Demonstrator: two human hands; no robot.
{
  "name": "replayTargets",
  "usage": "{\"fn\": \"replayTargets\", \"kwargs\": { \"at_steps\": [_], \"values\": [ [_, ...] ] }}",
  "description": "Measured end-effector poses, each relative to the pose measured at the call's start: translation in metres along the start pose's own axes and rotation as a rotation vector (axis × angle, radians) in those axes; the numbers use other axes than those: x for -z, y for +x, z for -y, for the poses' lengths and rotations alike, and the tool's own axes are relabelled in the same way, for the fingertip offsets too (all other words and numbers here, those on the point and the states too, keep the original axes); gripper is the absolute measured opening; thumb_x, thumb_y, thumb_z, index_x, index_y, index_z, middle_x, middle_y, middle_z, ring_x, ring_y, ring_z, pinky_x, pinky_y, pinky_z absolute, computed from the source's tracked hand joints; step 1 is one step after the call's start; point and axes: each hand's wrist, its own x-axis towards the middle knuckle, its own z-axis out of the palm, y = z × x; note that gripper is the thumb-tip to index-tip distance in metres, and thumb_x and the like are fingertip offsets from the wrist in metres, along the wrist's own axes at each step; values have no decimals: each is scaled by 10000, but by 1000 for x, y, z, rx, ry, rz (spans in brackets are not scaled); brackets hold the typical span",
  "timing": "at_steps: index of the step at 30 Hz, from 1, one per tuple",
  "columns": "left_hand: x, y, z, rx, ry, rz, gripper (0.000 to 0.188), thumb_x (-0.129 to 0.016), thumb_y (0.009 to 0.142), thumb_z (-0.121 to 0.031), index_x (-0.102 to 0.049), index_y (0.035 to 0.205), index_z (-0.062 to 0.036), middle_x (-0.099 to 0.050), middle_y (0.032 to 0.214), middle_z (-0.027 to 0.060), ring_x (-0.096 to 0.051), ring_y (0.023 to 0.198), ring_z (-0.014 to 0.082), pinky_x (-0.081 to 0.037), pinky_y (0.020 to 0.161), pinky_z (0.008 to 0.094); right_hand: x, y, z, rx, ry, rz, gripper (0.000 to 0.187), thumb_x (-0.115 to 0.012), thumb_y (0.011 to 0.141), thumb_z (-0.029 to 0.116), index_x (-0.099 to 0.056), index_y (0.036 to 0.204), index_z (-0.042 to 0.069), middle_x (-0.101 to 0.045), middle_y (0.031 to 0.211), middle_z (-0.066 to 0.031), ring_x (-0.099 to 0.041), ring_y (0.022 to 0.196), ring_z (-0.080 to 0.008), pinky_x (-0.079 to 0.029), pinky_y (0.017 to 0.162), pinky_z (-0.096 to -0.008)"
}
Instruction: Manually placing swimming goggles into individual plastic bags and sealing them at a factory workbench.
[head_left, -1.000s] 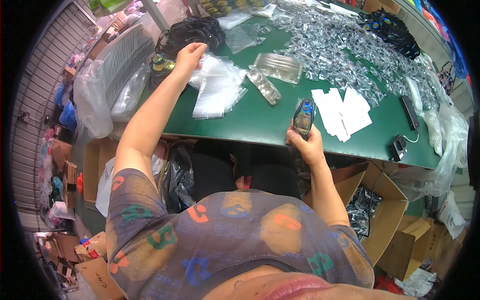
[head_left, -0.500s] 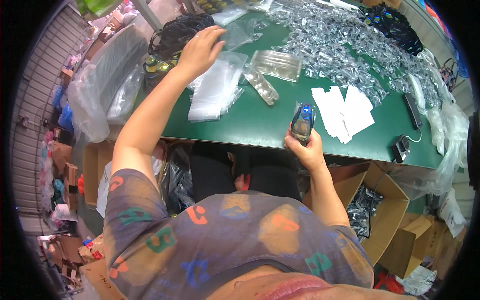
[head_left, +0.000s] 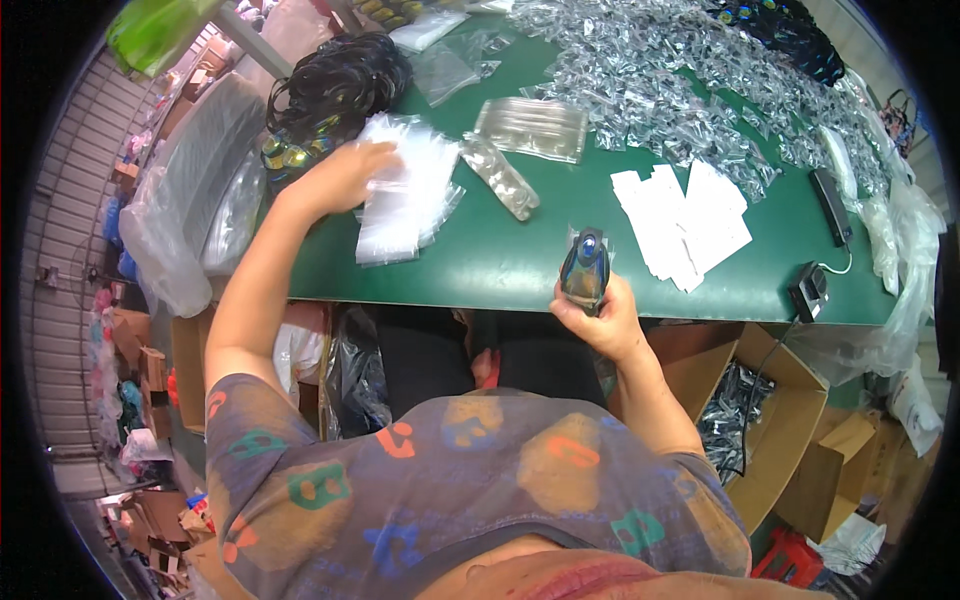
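Looks like a small packing workshop: green tabletop [head_left: 480, 268] with a heap of small clear packets [head_left: 640, 100], loose clear plastic bags [head_left: 405, 200], open carton [head_left: 792, 410] of silvery pieces, more boxes [head_left: 153, 370], ribbed wall [head_left: 82, 210].

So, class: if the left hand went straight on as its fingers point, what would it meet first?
The left hand would probably meet the clear plastic bags first: its fingertips overlap them in the picture, though whether they touch is unclear.
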Motion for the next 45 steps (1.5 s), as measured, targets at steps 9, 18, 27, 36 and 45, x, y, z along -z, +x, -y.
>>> {"fn": "replayTargets", "kwargs": {
  "at_steps": [9, 18, 27, 36, 45],
  "values": [
    [63, 101, -35, 156, 23, -301, 548, -679, 903, -219, -552, 1409, -52, -583, 1435, 173, -592, 1278, 368, -490, 1068, 432, -1, 1, 8, -13, 23, -13, 240, -824, 848, 147, -626, 959, 69, -614, 857, 24, -544, 797, -77, -468, 723, -276],
    [-46, 212, 57, 462, -50, -502, 356, -600, 970, -245, -637, 1297, -109, -686, 1254, 203, -665, 1117, 397, -532, 946, 490, 0, 5, 7, -19, 46, -13, 202, -771, 885, 141, -631, 998, 47, -629, 888, 10, -575, 815, -92, -482, 742, -282],
    [-3, 39, -17, 161, 131, -693, 195, -652, 943, -122, -728, 1119, -86, -746, 1088, 125, -719, 972, 345, -579, 813, 432, 0, 2, 5, -42, 42, 24, 280, -819, 872, 204, -632, 1020, 57, -626, 906, 19, -558, 847, -83, -480, 781, -279],
    [-46, -71, -72, 271, -184, -470, 304, -712, 882, -65, -716, 1185, -45, -724, 1165, 177, -697, 1086, 358, -559, 921, 408, 0, 2, -8, -74, 107, -26, 335, -734, 901, 116, -598, 1184, 0, -643, 950, -68, -649, 804, -160, -557, 739, -330],
    [-13, -91, -97, 177, -102, -914, 245, -636, 953, -14, -720, 1183, -39, -708, 1090, 149, -706, 934, 317, -561, 843, 357, -6, 5, -6, -26, 150, -73, 306, -708, 926, 133, -588, 1172, -5, -648, 874, -82, -647, 776, -188, -544, 742, -342]
  ]
}}
